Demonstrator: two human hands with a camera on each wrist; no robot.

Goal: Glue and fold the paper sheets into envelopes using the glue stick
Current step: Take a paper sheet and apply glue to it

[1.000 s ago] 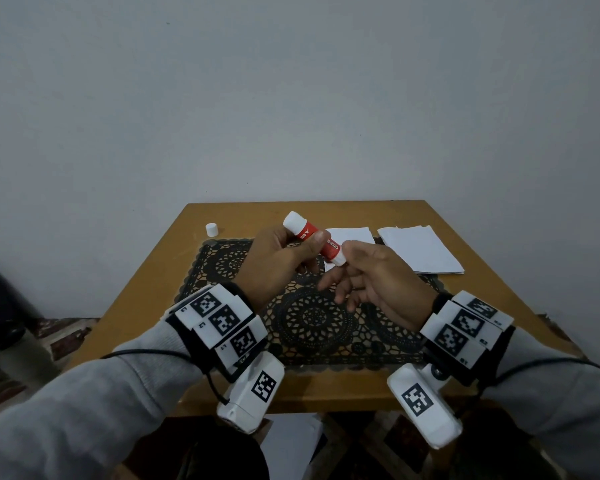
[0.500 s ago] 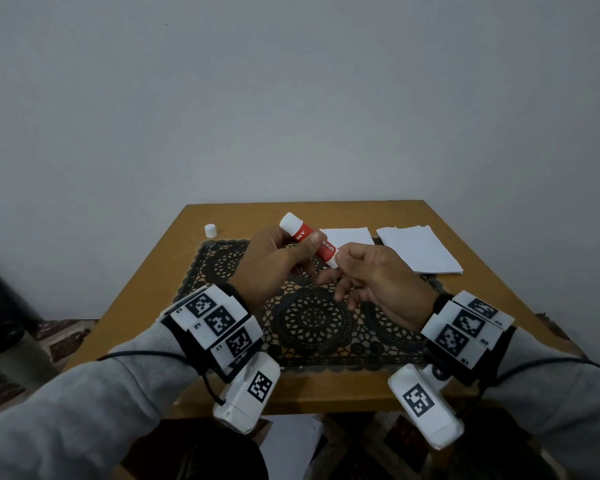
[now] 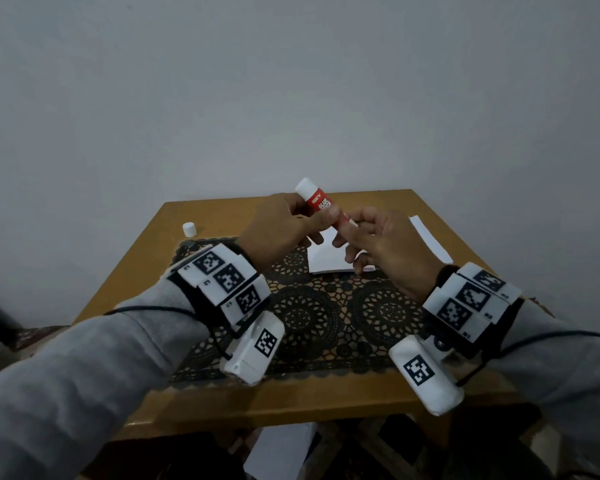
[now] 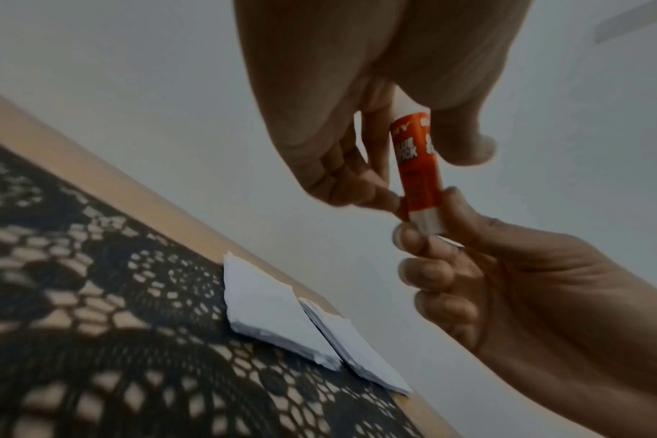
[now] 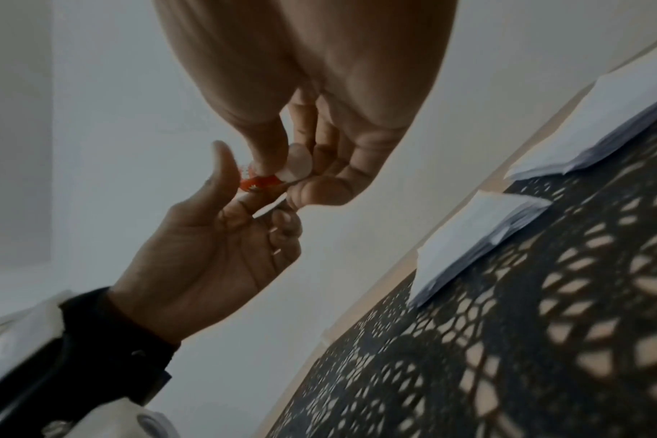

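Note:
A red and white glue stick (image 3: 318, 203) is held tilted in the air above the table, its white top up and to the left. My left hand (image 3: 312, 220) grips its red middle with thumb and fingers (image 4: 469, 148). My right hand (image 3: 347, 230) pinches its white lower end (image 5: 297, 166) between thumb and fingertips. Under the hands lies a folded white paper (image 3: 326, 263) on the black lace mat (image 3: 309, 317). A stack of white sheets (image 3: 428, 237) lies to the right, partly hidden by my right hand. In the wrist views both papers (image 4: 270, 311) (image 5: 465, 234) sit at the mat's far edge.
A small white cap (image 3: 189, 229) stands alone on the wooden table (image 3: 174, 285) at the far left, off the mat. A plain wall rises right behind the table. More white paper (image 3: 284, 448) lies on the floor under the near edge.
Both hands have carried the glue stick forward, over the folded paper, and it now stands steeper. My right fingers stay at its lower end.

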